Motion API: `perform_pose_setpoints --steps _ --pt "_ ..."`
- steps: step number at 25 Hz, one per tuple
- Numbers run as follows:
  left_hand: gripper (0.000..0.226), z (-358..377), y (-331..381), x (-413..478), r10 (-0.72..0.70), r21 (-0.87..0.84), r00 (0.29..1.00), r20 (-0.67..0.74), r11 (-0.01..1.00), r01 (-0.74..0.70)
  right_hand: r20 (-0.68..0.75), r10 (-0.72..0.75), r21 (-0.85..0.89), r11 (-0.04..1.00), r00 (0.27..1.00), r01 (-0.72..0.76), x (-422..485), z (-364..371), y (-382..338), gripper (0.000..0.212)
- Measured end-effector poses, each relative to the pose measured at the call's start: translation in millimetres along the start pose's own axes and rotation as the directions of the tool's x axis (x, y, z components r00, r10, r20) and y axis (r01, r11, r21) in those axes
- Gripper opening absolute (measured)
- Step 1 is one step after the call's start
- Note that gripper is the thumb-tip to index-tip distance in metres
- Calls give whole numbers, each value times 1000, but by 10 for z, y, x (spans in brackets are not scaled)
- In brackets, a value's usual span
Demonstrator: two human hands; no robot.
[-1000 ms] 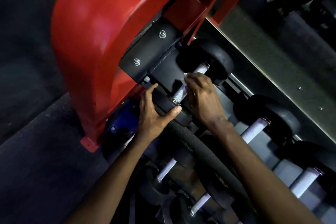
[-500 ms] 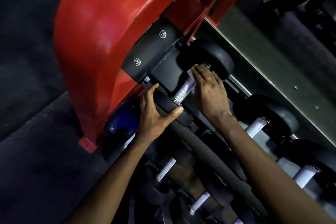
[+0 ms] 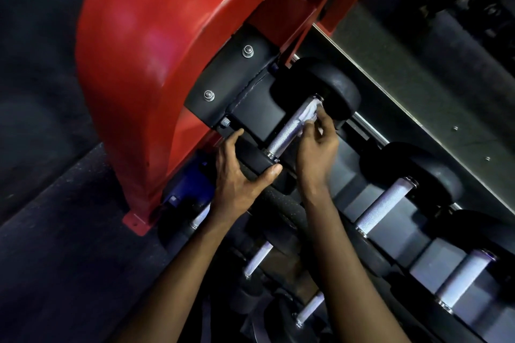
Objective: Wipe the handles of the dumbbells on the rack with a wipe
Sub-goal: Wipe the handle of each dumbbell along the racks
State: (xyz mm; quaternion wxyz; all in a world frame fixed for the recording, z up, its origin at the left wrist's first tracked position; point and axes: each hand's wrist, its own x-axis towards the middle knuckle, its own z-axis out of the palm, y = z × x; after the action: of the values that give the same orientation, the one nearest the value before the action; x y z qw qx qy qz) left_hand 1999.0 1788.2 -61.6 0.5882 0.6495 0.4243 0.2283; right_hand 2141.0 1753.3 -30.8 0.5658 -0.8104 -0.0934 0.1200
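A black dumbbell lies on the rack's upper tier by the red end post, its knurled metal handle (image 3: 287,133) running up to the right. My right hand (image 3: 316,152) pinches a white wipe (image 3: 310,113) against the far end of that handle, close to the far head (image 3: 334,86). My left hand (image 3: 239,175) grips the near head (image 3: 255,160) of the same dumbbell, thumb over its top.
The red rack post (image 3: 156,64) rises at the left with a black bolted bracket (image 3: 223,86). More dumbbells with pale handles (image 3: 386,205) sit to the right and on the lower tier (image 3: 257,257). Dark rubber floor (image 3: 55,259) lies at the left.
My right hand has slid up the handle from its middle toward the far head, and the white wipe now shows at its fingertips. My left hand has stayed on the near head.
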Motion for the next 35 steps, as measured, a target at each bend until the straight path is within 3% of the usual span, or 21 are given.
perform_pose_setpoints --steps 3,5,7,10,15,20,23,30,35 --pt "97 5 -1 -2 2 -8 1000 0 1000 -2 17 328 301 899 945 -318 164 92 -38 17" --pt "96 14 -4 -5 2 -13 1000 3 1000 -2 157 429 440 776 889 -452 245 104 -45 9" --pt "96 22 0 -5 4 -14 1000 -11 1000 -5 269 453 454 719 850 -526 221 85 -42 16" --pt "95 48 0 -11 27 5 999 -35 1000 -27 245 437 450 739 866 -501 169 42 -48 22" --pt "93 60 -27 -4 57 20 997 -48 998 -56 379 534 336 681 756 -650 81 32 -50 41" --pt "91 70 -41 -9 79 25 995 -63 997 -78 440 520 113 777 732 -620 18 -127 -24 35" --pt "90 74 -27 -9 74 28 995 -69 997 -72 457 471 82 823 755 -563 -101 -244 3 29" --pt "90 85 -43 3 95 35 993 -77 995 -92 187 394 -37 918 900 -394 -275 -279 11 9" --pt "91 71 -67 -12 86 27 995 -50 996 -84 206 355 274 874 912 -402 -242 -581 -140 8"
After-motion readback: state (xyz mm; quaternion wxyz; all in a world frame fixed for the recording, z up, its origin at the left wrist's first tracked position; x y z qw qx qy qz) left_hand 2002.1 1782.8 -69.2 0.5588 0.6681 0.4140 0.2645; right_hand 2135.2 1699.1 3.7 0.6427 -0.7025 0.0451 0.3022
